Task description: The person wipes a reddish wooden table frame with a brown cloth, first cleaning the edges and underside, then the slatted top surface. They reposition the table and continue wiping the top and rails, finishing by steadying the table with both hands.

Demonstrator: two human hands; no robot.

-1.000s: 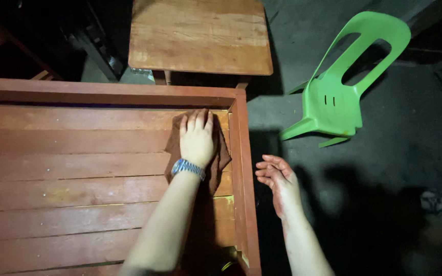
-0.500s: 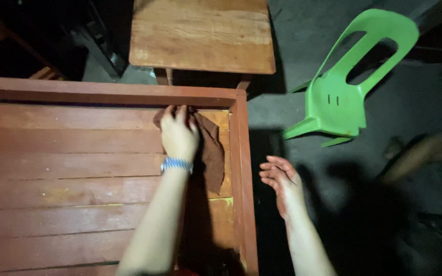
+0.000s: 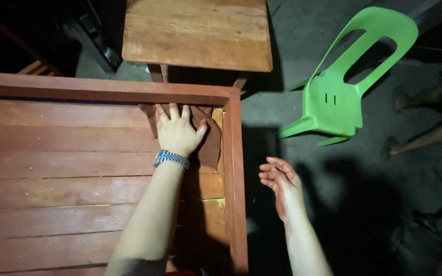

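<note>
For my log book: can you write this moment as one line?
left hand: flat on brown cloth | cloth: corner of red wooden frame | right hand: open, empty, beside frame

The left hand (image 3: 178,132) covers most of the brown cloth (image 3: 211,145). Both forearms run off the bottom edge. The wooden table (image 3: 200,30) is cut off at the top

Brown sandpaper sheet (image 3: 208,143) lies flat in the slatted frame's (image 3: 78,168) corner.

raised frame rail (image 3: 234,168) right, open floor (image 3: 333,204) beyond
</note>
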